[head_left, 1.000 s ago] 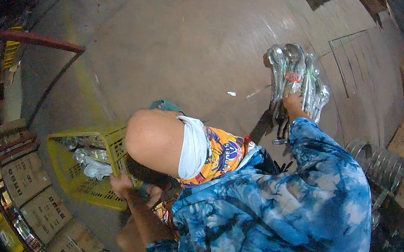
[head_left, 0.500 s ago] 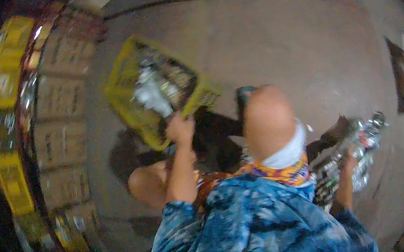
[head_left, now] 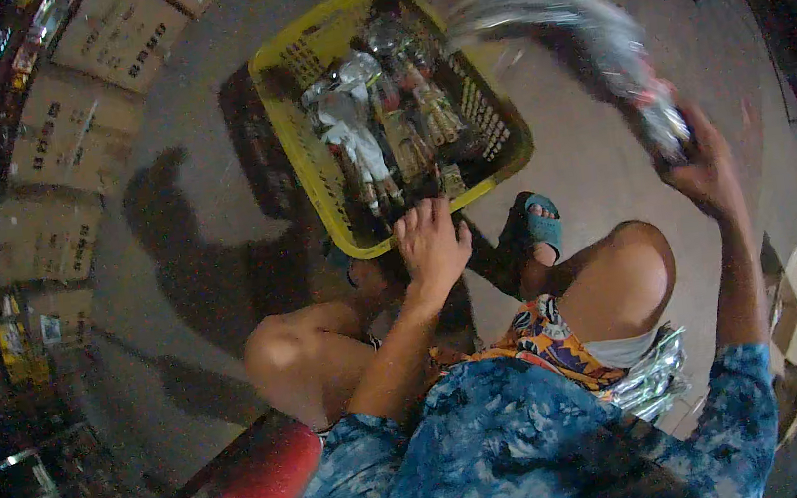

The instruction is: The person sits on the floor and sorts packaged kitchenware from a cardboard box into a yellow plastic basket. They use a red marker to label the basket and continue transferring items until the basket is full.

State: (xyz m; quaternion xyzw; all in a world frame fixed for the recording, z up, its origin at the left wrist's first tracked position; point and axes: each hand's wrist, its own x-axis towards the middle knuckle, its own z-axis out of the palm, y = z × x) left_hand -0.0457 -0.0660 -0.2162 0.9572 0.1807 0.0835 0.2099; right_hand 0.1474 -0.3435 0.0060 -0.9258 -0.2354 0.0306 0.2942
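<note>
A yellow plastic basket (head_left: pixel 499 174) sits on the floor before my knees. Inside lie bundles of metal ladles or similar utensils (head_left: pixel 359 75), some with brown handles, and a white wrap covers part of them. My left hand (head_left: pixel 432 245) grips the basket's near rim, its fingers curled over the edge. Out to the right, my right hand (head_left: pixel 704 167) is closed around one end of a long bundle of shiny utensils (head_left: pixel 580 23) in clear wrapping. That bundle arcs toward the basket's far right corner, above the floor. Motion blur hides what kind of utensils it holds.
Brown cartons (head_left: pixel 51 232) are stacked along the left. More shiny wrapped bundles (head_left: pixel 657 371) lie beside my right thigh. An opened carton (head_left: pixel 789 310) stands at the right edge. Behind my left elbow is a red item (head_left: pixel 272 474) near clear plastic.
My right hand has swung from low beside my right leg up and forward, lifting a shiny bundle. My left hand stays at the basket rim; the view has turned, and the basket appears further right.
</note>
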